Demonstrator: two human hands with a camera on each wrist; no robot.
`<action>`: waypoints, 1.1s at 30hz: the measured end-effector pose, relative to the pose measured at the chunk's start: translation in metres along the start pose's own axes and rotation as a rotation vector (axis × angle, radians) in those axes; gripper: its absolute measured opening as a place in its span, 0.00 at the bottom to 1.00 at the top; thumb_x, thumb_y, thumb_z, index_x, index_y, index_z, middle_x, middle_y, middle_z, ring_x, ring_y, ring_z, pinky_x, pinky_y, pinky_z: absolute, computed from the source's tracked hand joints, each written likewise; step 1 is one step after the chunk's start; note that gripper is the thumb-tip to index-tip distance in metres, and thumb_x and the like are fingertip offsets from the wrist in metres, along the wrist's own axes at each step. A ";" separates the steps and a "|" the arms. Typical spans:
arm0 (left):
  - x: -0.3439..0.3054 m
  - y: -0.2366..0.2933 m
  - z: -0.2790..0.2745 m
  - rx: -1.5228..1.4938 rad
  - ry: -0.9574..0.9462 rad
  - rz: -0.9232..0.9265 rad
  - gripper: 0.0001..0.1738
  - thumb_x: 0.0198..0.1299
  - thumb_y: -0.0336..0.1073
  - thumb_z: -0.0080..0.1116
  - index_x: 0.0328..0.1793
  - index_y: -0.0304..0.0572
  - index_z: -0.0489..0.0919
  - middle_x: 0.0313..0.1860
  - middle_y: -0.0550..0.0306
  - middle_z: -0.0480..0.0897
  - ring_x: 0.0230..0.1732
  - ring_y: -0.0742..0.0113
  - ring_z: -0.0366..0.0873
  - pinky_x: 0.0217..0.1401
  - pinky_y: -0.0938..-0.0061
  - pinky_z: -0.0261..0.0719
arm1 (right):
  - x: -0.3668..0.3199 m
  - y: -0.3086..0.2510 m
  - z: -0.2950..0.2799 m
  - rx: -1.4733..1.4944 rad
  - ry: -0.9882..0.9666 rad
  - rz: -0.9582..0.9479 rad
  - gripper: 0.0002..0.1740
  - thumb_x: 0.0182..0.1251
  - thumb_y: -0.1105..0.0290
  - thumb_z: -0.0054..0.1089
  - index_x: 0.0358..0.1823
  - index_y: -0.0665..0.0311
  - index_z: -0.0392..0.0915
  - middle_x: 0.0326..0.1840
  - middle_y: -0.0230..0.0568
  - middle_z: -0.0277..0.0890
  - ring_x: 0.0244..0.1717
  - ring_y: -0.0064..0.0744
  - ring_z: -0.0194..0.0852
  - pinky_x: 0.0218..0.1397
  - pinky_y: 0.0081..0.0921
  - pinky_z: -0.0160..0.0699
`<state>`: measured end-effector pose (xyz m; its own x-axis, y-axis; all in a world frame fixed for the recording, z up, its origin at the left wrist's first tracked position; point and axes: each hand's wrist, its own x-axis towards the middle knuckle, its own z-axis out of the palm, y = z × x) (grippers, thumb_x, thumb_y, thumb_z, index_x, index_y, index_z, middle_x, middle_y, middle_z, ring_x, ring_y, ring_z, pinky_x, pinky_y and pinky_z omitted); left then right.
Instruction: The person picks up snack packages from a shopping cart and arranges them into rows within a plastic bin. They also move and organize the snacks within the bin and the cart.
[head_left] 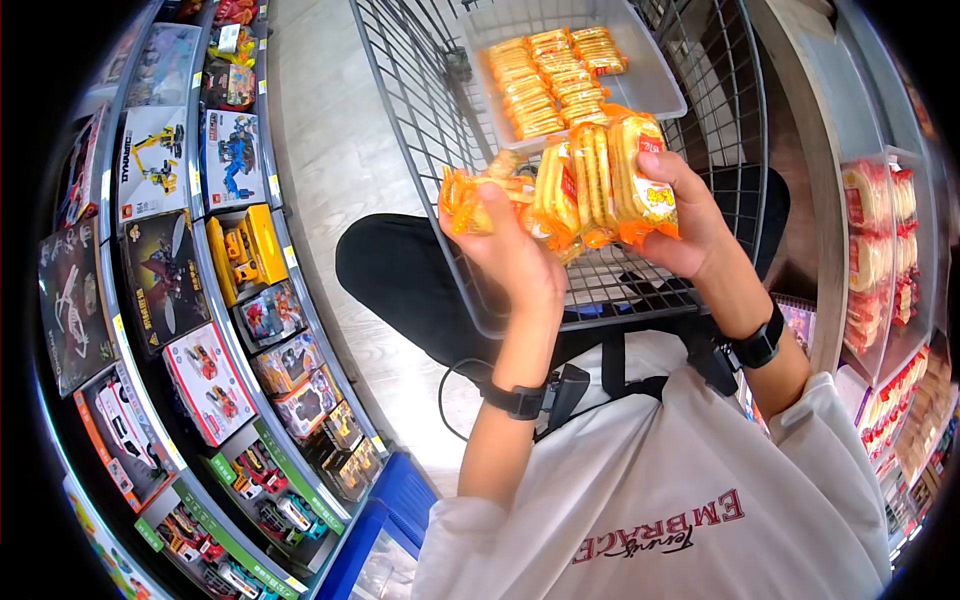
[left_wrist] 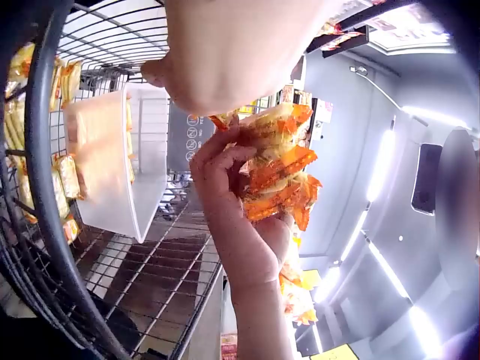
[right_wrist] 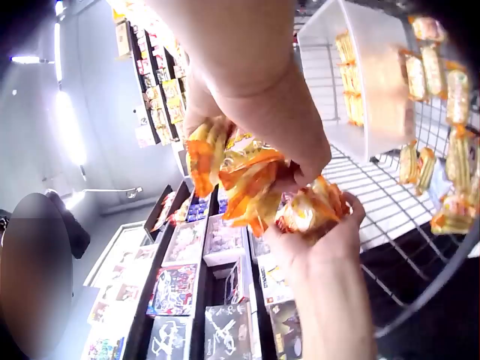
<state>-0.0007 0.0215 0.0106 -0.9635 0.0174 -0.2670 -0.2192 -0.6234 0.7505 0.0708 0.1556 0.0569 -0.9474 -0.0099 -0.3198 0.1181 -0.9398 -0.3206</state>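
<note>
In the head view several sandwich cracker packets (head_left: 597, 190) in clear and orange wrappers form a row between both hands, over the near end of the cart. My left hand (head_left: 508, 245) grips the left end of the row, where the orange wrappers are bunched. At the other end my right hand (head_left: 688, 215) holds the outermost packet, thumb across its front. The left wrist view shows the right hand (left_wrist: 238, 202) curled round the packets' orange ends. In the right wrist view the left hand (right_wrist: 322, 247) cups a packet (right_wrist: 304, 212). A translucent bin (head_left: 655, 75) holds rows of similar packets.
The bin stands inside a wire shopping cart (head_left: 405, 110). Toy boxes (head_left: 153, 160) fill the shelves on the left, with a blue basket (head_left: 400, 500) below. On the right, a clear shelf bin (head_left: 872, 270) contains more packets beside a wooden shelf edge (head_left: 825, 160).
</note>
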 end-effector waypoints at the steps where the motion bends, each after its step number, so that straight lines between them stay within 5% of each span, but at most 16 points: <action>1: -0.001 -0.001 0.003 -0.011 0.007 0.020 0.30 0.68 0.36 0.61 0.70 0.44 0.58 0.61 0.53 0.71 0.59 0.65 0.73 0.63 0.65 0.76 | -0.001 0.004 0.002 0.081 0.047 -0.018 0.25 0.67 0.61 0.61 0.63 0.63 0.72 0.58 0.42 0.79 0.58 0.36 0.80 0.65 0.37 0.76; 9: -0.005 -0.007 0.015 0.027 -0.036 0.164 0.38 0.66 0.34 0.64 0.73 0.46 0.52 0.66 0.52 0.66 0.65 0.62 0.68 0.67 0.64 0.71 | -0.018 0.027 0.030 0.110 0.339 -0.126 0.31 0.68 0.50 0.58 0.68 0.57 0.69 0.65 0.40 0.74 0.66 0.40 0.72 0.71 0.52 0.67; 11: -0.004 -0.008 0.016 0.176 -0.077 0.375 0.40 0.66 0.39 0.65 0.74 0.44 0.50 0.68 0.50 0.64 0.67 0.58 0.66 0.71 0.62 0.67 | -0.017 0.031 0.032 0.136 0.326 -0.146 0.30 0.66 0.55 0.60 0.67 0.56 0.68 0.63 0.40 0.75 0.64 0.36 0.74 0.69 0.45 0.70; 13: -0.010 -0.004 0.018 0.164 -0.113 0.383 0.39 0.66 0.45 0.62 0.74 0.47 0.51 0.69 0.50 0.62 0.67 0.56 0.66 0.70 0.60 0.69 | -0.016 0.033 0.037 0.134 0.390 -0.179 0.30 0.69 0.50 0.57 0.68 0.57 0.69 0.65 0.41 0.74 0.67 0.40 0.72 0.72 0.52 0.66; 15: -0.009 -0.003 0.016 0.152 -0.149 0.396 0.38 0.67 0.52 0.60 0.73 0.49 0.52 0.70 0.49 0.61 0.67 0.55 0.67 0.69 0.58 0.71 | -0.016 0.032 0.043 0.158 0.357 -0.181 0.30 0.67 0.52 0.58 0.67 0.57 0.68 0.64 0.41 0.75 0.65 0.38 0.73 0.70 0.47 0.68; 17: -0.007 -0.005 0.008 0.114 -0.342 0.447 0.49 0.57 0.62 0.67 0.73 0.50 0.52 0.70 0.48 0.60 0.70 0.50 0.65 0.72 0.54 0.67 | -0.016 0.032 0.046 0.187 0.327 -0.187 0.30 0.66 0.54 0.60 0.66 0.57 0.68 0.63 0.40 0.75 0.64 0.37 0.74 0.69 0.43 0.70; 20: -0.004 -0.005 0.000 0.331 -0.333 0.503 0.58 0.44 0.67 0.74 0.72 0.50 0.52 0.72 0.47 0.58 0.71 0.49 0.63 0.73 0.53 0.67 | -0.016 0.032 0.050 0.179 0.296 -0.184 0.30 0.67 0.54 0.60 0.66 0.58 0.68 0.63 0.40 0.75 0.64 0.37 0.74 0.69 0.43 0.70; 27: 0.007 0.012 -0.004 0.290 -0.480 0.465 0.59 0.37 0.61 0.82 0.68 0.43 0.57 0.72 0.40 0.58 0.73 0.49 0.62 0.74 0.55 0.65 | -0.020 0.025 0.048 0.182 0.204 -0.056 0.32 0.67 0.54 0.59 0.69 0.60 0.66 0.65 0.42 0.74 0.64 0.39 0.74 0.69 0.45 0.71; 29: 0.005 0.023 0.001 0.192 -0.456 0.259 0.57 0.38 0.57 0.83 0.67 0.45 0.58 0.73 0.40 0.57 0.71 0.49 0.65 0.73 0.53 0.69 | -0.023 0.024 0.043 0.191 0.185 -0.046 0.33 0.67 0.54 0.59 0.69 0.61 0.65 0.65 0.43 0.73 0.65 0.39 0.73 0.69 0.46 0.71; 33: 0.012 0.028 -0.005 0.202 -0.528 0.283 0.49 0.45 0.46 0.80 0.67 0.46 0.58 0.73 0.41 0.58 0.70 0.50 0.67 0.72 0.53 0.71 | -0.028 0.022 0.032 0.214 0.119 -0.006 0.32 0.66 0.55 0.61 0.68 0.62 0.66 0.64 0.44 0.74 0.64 0.40 0.74 0.69 0.47 0.72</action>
<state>-0.0172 0.0006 0.0251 -0.9228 0.2891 0.2546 0.0806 -0.5013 0.8615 0.0901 0.1239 0.0870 -0.9048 0.0247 -0.4251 0.0346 -0.9908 -0.1311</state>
